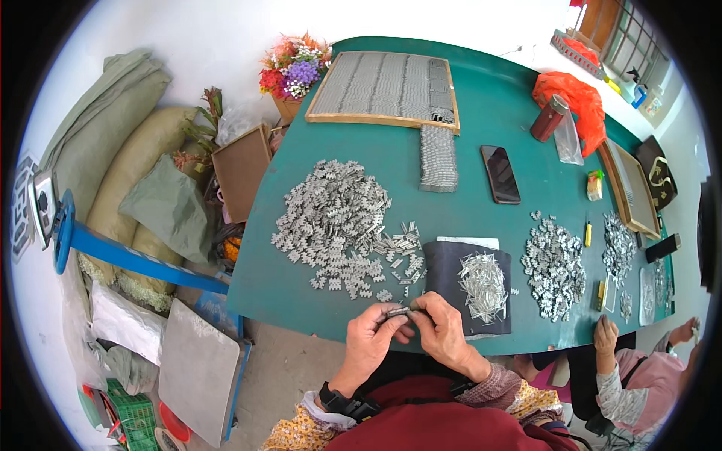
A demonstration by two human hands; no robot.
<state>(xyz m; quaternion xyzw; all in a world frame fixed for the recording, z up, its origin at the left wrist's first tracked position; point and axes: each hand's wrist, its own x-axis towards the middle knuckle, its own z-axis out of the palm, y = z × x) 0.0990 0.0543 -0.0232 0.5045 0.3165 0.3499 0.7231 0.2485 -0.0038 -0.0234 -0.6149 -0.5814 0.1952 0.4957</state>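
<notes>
My left hand (374,328) and my right hand (442,325) meet at the table's near edge. Between their fingertips they pinch a short stack of small grey metal pieces (398,312); its exact make-up is too small to tell. Just beyond my left hand spreads a big heap of toothed grey metal pieces (331,218), with looser ones (398,252) trailing to its right. To the right of my right hand, a pile of thin silvery pins (483,287) lies on a dark cloth pad (445,263).
On the green table (301,150) are a wooden-framed tray (383,86) of metal rows, a linked metal strip (438,158), a phone (499,174), another metal heap (554,270) and a red bag (575,101). A co-worker (639,383) sits at right; a blue platform scale (143,259) stands left.
</notes>
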